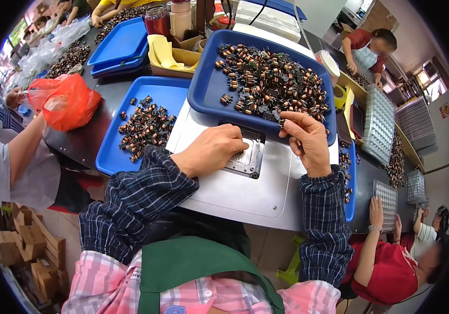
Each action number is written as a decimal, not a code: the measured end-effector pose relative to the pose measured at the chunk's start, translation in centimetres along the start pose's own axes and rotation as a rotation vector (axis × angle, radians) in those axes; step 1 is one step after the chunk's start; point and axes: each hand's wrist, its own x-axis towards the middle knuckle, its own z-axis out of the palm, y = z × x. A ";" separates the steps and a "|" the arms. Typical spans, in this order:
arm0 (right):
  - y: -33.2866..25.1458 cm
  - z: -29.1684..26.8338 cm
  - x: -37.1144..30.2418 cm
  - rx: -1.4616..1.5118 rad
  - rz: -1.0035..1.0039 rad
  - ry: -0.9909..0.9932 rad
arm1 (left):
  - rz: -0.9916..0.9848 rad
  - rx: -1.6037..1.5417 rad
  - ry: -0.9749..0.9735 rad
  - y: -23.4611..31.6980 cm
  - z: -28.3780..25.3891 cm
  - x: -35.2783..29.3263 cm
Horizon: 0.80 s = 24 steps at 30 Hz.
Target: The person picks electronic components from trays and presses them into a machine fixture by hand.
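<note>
My left hand (208, 150) rests over a metal fixture (248, 156) set in a white machine top (229, 196). Its fingers are closed together at the fixture, and whatever they hold is hidden. At the front edge of a large blue tray (203, 94), my right hand (308, 140) pinches a small copper-wound rotor (281, 123) between thumb and fingertips. Something small and dark also shows by its curled fingers. The large tray carries a heap of similar rotors (271, 78) with copper windings and dark ends.
Left of the machine, a second blue tray (110, 149) holds more rotors (148, 125). Blue trays (122, 42) are stacked behind it. A person beside me on the left handles a red plastic bag (67, 102). Clear gridded trays (379, 125) and other people are at right.
</note>
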 end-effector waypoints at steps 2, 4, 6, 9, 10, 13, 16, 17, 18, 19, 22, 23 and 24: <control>-0.1 1.0 -0.3 -0.038 -0.048 0.000 | 0.036 0.076 -0.049 0.2 -0.2 0.2; 0.3 1.6 -0.5 -0.031 -0.033 0.013 | -0.004 0.045 -0.063 0.2 0.0 0.2; 0.7 2.0 -0.7 -0.234 -0.046 -0.018 | -0.007 0.052 -0.049 0.2 0.2 0.1; 1.9 2.8 -0.7 -0.434 -0.214 -0.072 | -0.020 0.026 -0.007 0.3 0.2 -0.3; 2.1 3.1 -0.8 -0.565 -0.297 -0.074 | -0.031 -0.010 0.016 0.3 0.0 -0.5; 2.1 4.2 -1.2 -0.657 -0.300 -0.082 | -0.127 -0.179 0.244 0.1 -1.0 -1.0; 2.4 4.4 -0.8 -0.683 -0.317 -0.094 | -0.298 -0.130 0.457 -0.7 -3.2 -2.0; 2.4 4.4 -0.6 -0.691 -0.344 -0.103 | -0.331 -0.079 0.529 -1.6 -3.7 -2.5; 2.5 4.3 -0.4 -0.690 -0.342 -0.101 | -0.368 -0.026 0.599 -2.7 -4.0 -3.3; 2.6 4.7 -0.3 -0.720 -0.361 -0.136 | -0.445 0.017 0.621 -3.7 -4.6 -4.7; 2.7 5.7 0.2 -0.756 -0.499 -0.216 | -0.572 0.232 0.600 -6.3 -5.6 -8.5; 2.5 5.9 -0.2 -0.802 -0.579 -0.224 | -0.552 0.246 0.562 -6.9 -5.3 -9.4; 2.5 6.3 0.1 -0.818 -0.688 -0.255 | -0.547 0.300 0.539 -7.0 -5.5 -10.0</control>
